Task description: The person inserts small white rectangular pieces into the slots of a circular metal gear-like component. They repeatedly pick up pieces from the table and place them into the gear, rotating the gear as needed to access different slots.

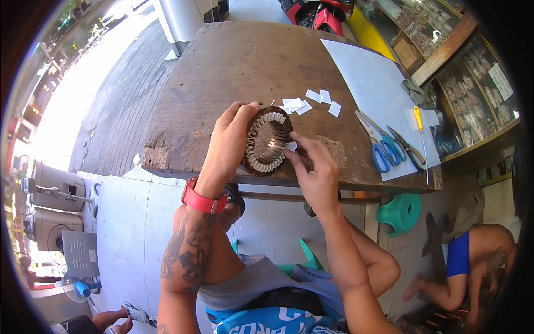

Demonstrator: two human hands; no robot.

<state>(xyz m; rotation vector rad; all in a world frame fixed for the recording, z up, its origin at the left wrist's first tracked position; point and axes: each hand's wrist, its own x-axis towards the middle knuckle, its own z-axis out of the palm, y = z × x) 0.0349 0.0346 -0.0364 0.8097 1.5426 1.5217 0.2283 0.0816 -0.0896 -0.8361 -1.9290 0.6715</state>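
Nearest, above a red wristwatch (204, 198), the left hand (227, 139) is seen with its grip closed around the left outer wall of a slotted motor stator core (275, 146), which is held, bore toward the viewer, at the near edge of the wooden table (222, 67). By the right hand (318, 167), a small white paper slip (292, 146) is pinched at the right side of the ring; whether its hidden end has entered a slot cannot be told. The core, judged to be laminated metal, should be heavy for its size and rigid, and is best taken by the outer wall. The pale slot liners (267, 166) lining the bore appear to be thin, light and easily creased or pushed out, so they should be spared any pressure; a single slip is better pinched flat by its edge. The left fingers are largely concealed behind the core, as is its far face, and whether its weight is borne by the table or by the hand cannot be made out. Just beyond, loose white slips (293, 104) are scattered, some overlapping. To the right, scissors (380, 156), pliers (409, 146) and a yellow-handled screwdriver (418, 118) are laid on a white sheet (361, 72). Farthest, a red motorcycle (325, 19) is cut off by the upper edge.
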